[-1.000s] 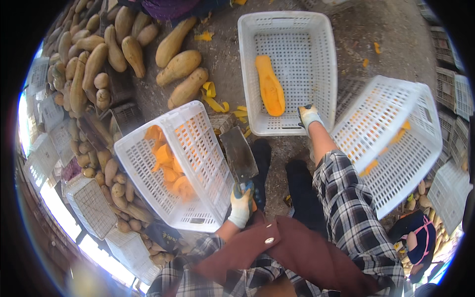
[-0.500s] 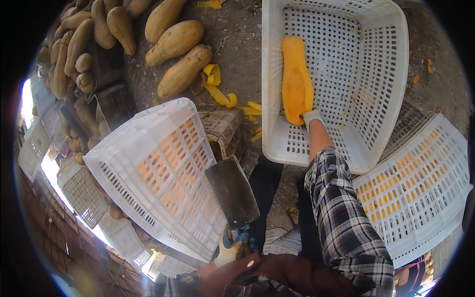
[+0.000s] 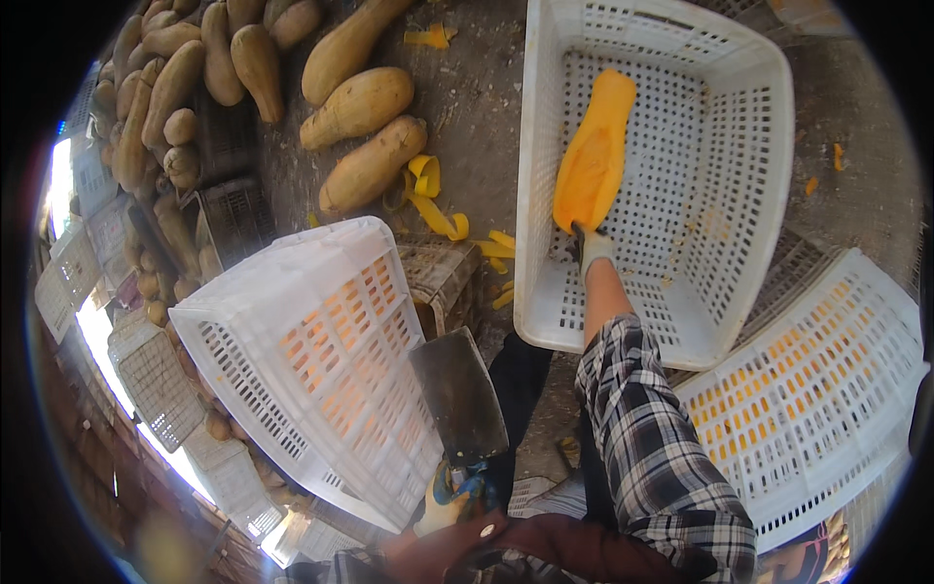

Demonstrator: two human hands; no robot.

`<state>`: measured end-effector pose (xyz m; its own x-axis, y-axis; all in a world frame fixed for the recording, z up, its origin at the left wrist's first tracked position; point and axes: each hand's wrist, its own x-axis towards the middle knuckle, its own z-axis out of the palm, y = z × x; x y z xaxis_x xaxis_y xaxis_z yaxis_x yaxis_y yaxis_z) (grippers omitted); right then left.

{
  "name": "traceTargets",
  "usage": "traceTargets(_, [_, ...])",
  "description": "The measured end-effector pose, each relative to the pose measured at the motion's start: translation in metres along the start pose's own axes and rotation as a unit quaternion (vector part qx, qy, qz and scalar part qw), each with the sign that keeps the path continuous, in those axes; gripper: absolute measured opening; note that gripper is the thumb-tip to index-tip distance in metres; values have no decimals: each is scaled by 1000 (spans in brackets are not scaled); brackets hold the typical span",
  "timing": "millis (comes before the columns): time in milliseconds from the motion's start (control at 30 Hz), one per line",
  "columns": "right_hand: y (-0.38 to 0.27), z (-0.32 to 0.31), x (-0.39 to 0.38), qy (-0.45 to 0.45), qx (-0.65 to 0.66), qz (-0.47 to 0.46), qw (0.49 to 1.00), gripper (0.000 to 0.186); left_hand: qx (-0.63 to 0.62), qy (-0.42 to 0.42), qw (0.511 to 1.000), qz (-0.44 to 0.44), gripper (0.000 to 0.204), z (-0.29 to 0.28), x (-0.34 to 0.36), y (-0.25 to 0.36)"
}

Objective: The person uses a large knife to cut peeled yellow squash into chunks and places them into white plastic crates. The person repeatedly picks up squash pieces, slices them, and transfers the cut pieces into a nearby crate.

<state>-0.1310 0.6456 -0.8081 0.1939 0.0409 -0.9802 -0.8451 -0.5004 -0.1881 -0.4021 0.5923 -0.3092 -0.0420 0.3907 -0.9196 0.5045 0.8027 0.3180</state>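
Note:
My right hand, in a pale glove with dark fingers, reaches into a white perforated crate. Its fingers grip the near end of a peeled, halved squash, bright orange with a scooped-out hollow facing up. The squash half slants inside the crate, its narrow end pointing away to the right. Low in the view, my left hand, gloved in cream and blue, is closed round the handle of a cleaver. The broad dark blade points away from me, beside another white crate.
Orange pieces show through the slots of that left crate and of a white crate at right. Unpeeled squashes lie on the ground, with a larger pile at far left. Yellow peel curls near a brown crate.
The squash half has swung round, its near end shifting left and its far end right, with my right hand moving left. My left hand keeps the cleaver. The whole view has shifted slightly.

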Motion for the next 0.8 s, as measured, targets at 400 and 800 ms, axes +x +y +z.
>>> traceTargets(400, [-79,-10,-115,-44,420,-25,906,51,-72,-15,997,5,46,5,-1,9])
traceTargets(800, [-140,-97,-409,4,-801,-300,518,48,-137,-50,988,41,27,22,30,5])
